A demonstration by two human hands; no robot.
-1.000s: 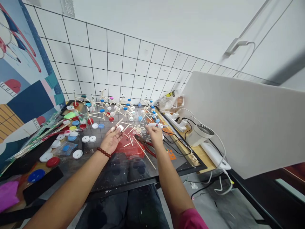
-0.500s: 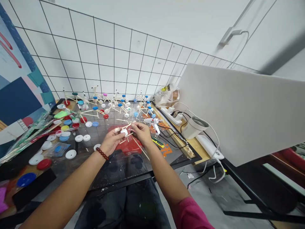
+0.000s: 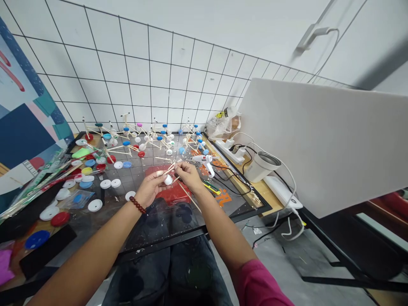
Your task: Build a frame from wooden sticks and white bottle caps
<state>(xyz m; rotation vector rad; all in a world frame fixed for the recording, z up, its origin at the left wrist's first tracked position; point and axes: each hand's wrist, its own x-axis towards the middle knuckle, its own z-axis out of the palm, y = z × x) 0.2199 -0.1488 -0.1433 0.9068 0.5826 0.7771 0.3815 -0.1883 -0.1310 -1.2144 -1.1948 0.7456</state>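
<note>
My left hand [image 3: 152, 187], with a bead bracelet on its wrist, pinches a small frame of thin wooden sticks [image 3: 170, 169] that has a white bottle cap [image 3: 168, 180] on it. The fingers of my right hand [image 3: 188, 175] close on the stick frame from the other side; exactly which stick they grip is hard to make out. Below both hands lies a red mat [image 3: 174, 196]. One long loose stick [image 3: 190, 196] slants across the mat under my right hand. Just beyond that hand rests a white glue gun [image 3: 205, 162] with its black cord.
Along the back stand several stick-and-cap models [image 3: 159, 136]. Loose caps [image 3: 94, 205] and wrapped sticks [image 3: 38, 187] cover the left side. A yellow-green utility knife [image 3: 211, 188], a power strip [image 3: 230, 151] and a white cup-like container [image 3: 263, 165] lie to the right.
The white cap has turned and shifted slightly right between my hands. My fingers stay close together on the sticks. The view has shifted a little.
</note>
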